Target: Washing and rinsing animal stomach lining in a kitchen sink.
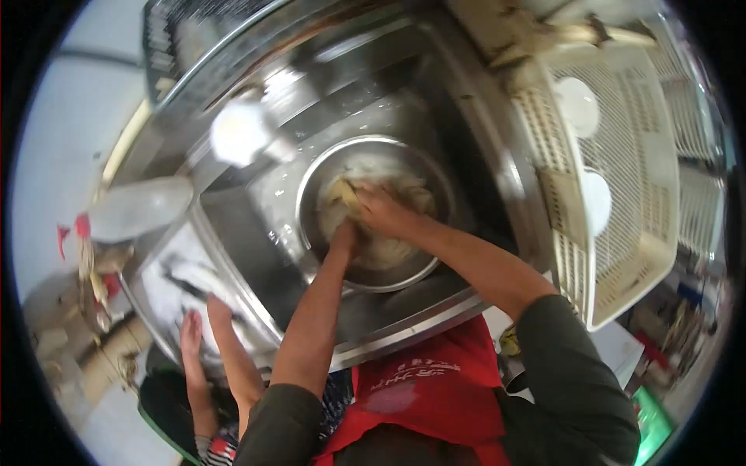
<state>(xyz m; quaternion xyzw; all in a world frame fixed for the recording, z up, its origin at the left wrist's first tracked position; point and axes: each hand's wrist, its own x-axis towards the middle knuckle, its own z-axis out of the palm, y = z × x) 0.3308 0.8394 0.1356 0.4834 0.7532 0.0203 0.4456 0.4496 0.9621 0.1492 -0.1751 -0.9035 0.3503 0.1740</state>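
A round stainless steel basin (379, 285) stands inside a metal sink (355, 320), holding cloudy liquid and pale, soft-looking pieces. Both my hands reach into it. The fingers of my right hand (382, 209) close around a yellowish piece (348, 193), whose exact kind is blurred. Just below and to the left, my left hand (347, 236) dips into the basin. Its fingers are hidden, so what it holds does not show.
A cream plastic basket (632, 256) holding white dishes (597, 204) stands at right. Beyond the basin is a blurred white object (242, 133). At left, a co-worker's hands (217, 311) are beside a knife (185, 284) over a white surface.
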